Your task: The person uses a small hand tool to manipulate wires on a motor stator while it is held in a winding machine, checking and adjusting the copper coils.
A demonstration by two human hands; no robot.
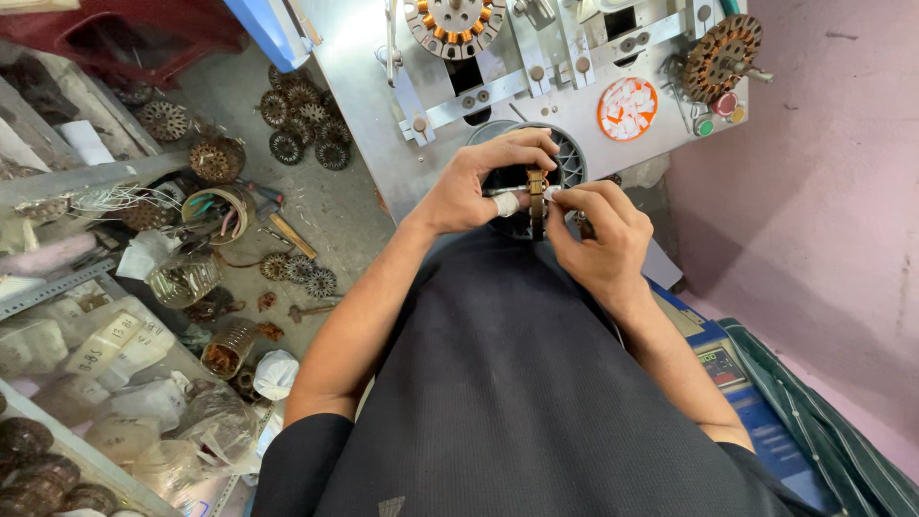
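Observation:
A small round motor stator [536,199] with copper windings is held edge-on in front of my chest. My left hand [479,182] grips it from the left, fingers curled over its top, next to a white taped handle [507,203]. My right hand [595,235] pinches its right side, fingertips against the rim. Both hands hover just below a grey metal winding machine [402,67].
The machine carries a wound stator [454,23] at the top, a bare core [720,56] at right, an orange-rimmed dish of white pieces [628,107] and coloured buttons [718,113]. Several stator cores [304,120] lie on the floor. Shelves with bags [105,364] stand at left.

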